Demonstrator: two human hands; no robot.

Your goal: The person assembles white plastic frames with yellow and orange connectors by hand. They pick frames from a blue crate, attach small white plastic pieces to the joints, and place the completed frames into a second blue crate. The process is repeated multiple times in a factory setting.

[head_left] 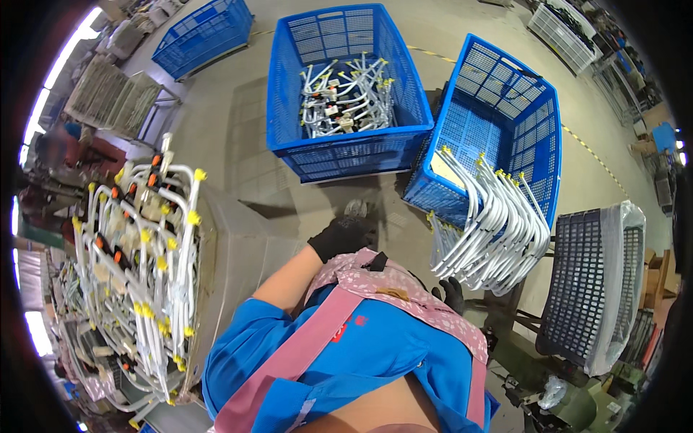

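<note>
My left hand (342, 237), in a dark glove, hovers in front of my apron (426, 303). Its fingers look loosely extended, and I see nothing in them. My right hand (452, 294), also dark-gloved, shows only partly beyond the apron's right edge, its fingers apart. Just past it, a bundle of bent white metal tubes (498, 231) with yellow end caps hangs over the near side of a blue plastic crate (538, 144). The right hand is nearest to these tubes; whether it touches them I cannot tell.
Another blue crate (346, 155) ahead holds a tangle of similar tubes (346, 97). On my left, a big heap of white tubes (144, 267) with yellow and orange-black parts fills a grey bin (224, 245). A dark crate (588, 281) with a plastic liner stands at right.
</note>
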